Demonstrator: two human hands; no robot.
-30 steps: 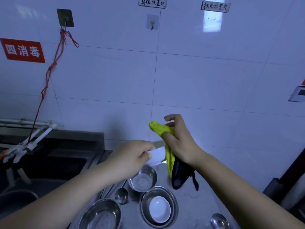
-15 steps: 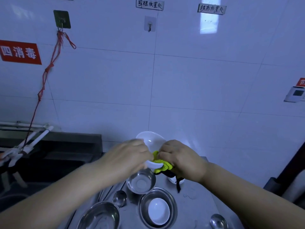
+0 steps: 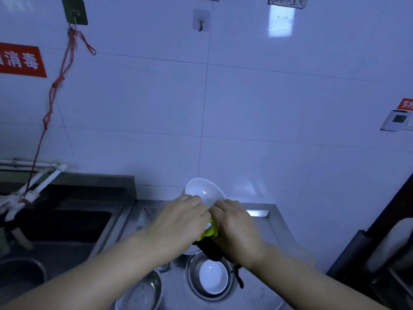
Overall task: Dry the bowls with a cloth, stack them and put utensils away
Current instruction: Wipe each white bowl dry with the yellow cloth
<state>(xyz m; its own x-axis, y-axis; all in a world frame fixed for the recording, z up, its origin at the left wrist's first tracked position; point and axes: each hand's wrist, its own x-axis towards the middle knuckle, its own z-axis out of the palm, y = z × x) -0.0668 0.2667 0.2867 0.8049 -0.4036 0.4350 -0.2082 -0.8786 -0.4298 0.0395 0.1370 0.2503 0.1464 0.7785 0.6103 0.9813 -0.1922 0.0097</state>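
Observation:
My left hand grips the near rim of a white bowl, which is tilted with its inside facing me above the steel counter. Against the same rim my right hand holds a yellow and black cloth; the cloth's black end hangs below my wrist. Under my hands a second white bowl sits inside a steel bowl. Another steel bowl stands at the lower left, partly behind my left forearm. The spoons are hidden.
The steel counter runs to a raised edge on the right. A dark sink basin lies to the left, with white pipes and a red cord hanging from a wall hook. A dark object stands at the far right.
My right hand brought the cloth down from mid-air onto the bowl's rim. The bowl tipped up with its inside towards me, and both hands now sit close together on it. The camera tilted down.

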